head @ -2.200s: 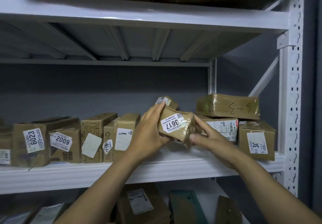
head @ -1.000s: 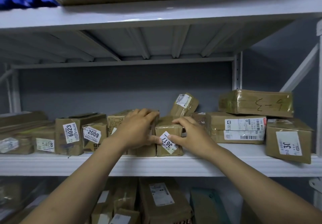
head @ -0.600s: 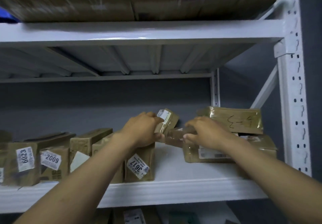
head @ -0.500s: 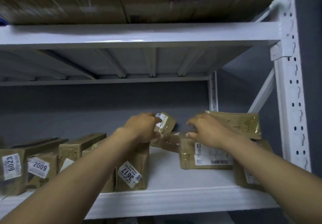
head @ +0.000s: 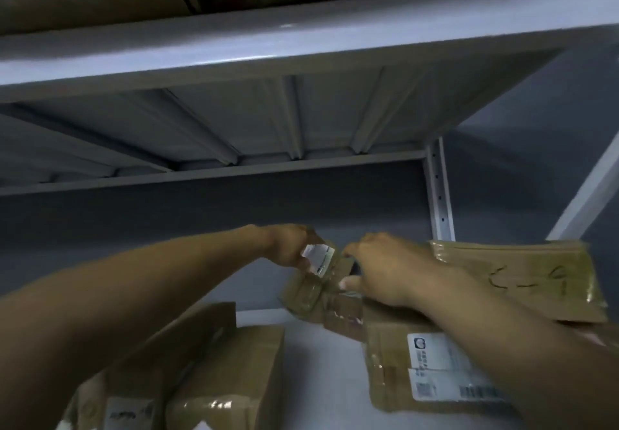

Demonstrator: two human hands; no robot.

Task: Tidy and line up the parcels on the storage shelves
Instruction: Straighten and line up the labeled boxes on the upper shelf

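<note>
Mid-frame, left hand (head: 286, 245) and right hand (head: 385, 269) pinched the small taped parcel (head: 306, 290): likely light, stiff, slick; grip its ends

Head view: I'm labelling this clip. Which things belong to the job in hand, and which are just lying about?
In hand: small taped parcel, left hand, right hand.
Lying about: handwritten flat parcel, barcode-labelled parcel, taped box at lower left, shelf.

- The small parcel (head: 313, 290), far centre: brown card under glossy clear tape, white label with dark print.
- The flat parcel (head: 522, 279), right: olive-brown, with black handwritten marks.
- The labelled parcel (head: 388, 366) beneath it: brown, with white labels and a black barcode.
- The near-left parcels (head: 231, 376): plain brown, shiny tape.
- The shelf (head: 321, 372): pale grey-white.
- The back wall (head: 150, 222): dark blue-grey.
</note>
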